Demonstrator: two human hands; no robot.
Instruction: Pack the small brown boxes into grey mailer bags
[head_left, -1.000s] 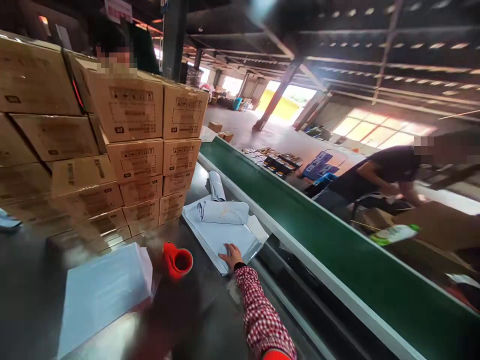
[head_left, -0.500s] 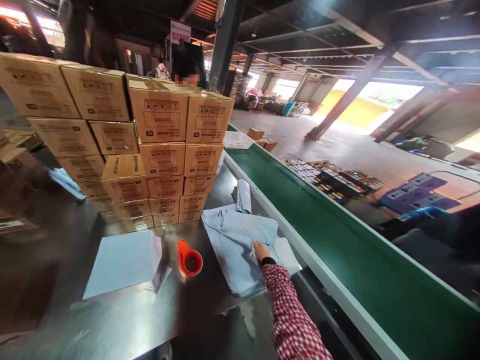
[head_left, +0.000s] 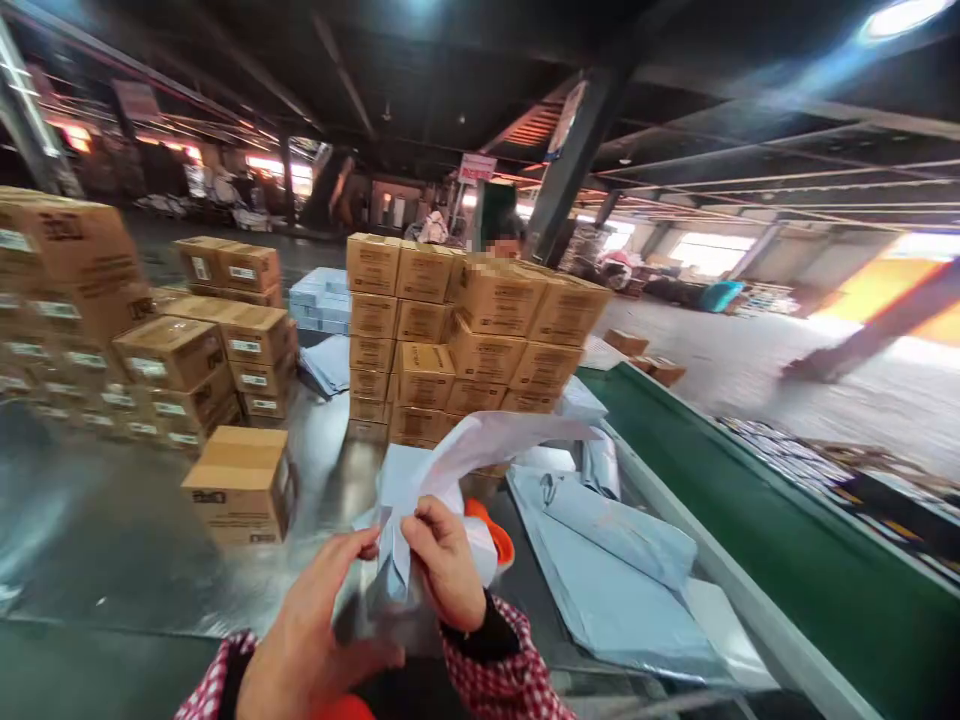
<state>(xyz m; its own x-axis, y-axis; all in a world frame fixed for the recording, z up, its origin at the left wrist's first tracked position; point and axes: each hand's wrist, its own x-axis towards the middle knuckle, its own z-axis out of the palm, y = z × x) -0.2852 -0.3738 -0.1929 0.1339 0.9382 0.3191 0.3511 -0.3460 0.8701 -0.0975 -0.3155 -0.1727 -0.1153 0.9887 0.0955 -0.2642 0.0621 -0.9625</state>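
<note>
My left hand [head_left: 315,620] and my right hand [head_left: 442,560] are raised close together, pinching a pale blue plastic mailer bag [head_left: 394,540] between their fingers. A white film strip [head_left: 487,440] curls up and away from the bag toward the cartons. Just behind my right hand, an orange tape roll holder [head_left: 491,530] is partly hidden by the bag. To the right lies a pile of pale blue mailers [head_left: 607,570] on the steel table [head_left: 150,540]. Both of my sleeves are red-and-white check.
A tall stack of cardboard cartons [head_left: 450,340] stands beyond my hands, with a single carton [head_left: 240,485] and more stacks [head_left: 195,350] to the left. A green conveyor belt [head_left: 750,480] runs along the right. A person [head_left: 495,212] stands behind the stack.
My view has swung left. My right hand has left the pile of mailers, and both hands now hold a bag up with its white strip peeled out.
</note>
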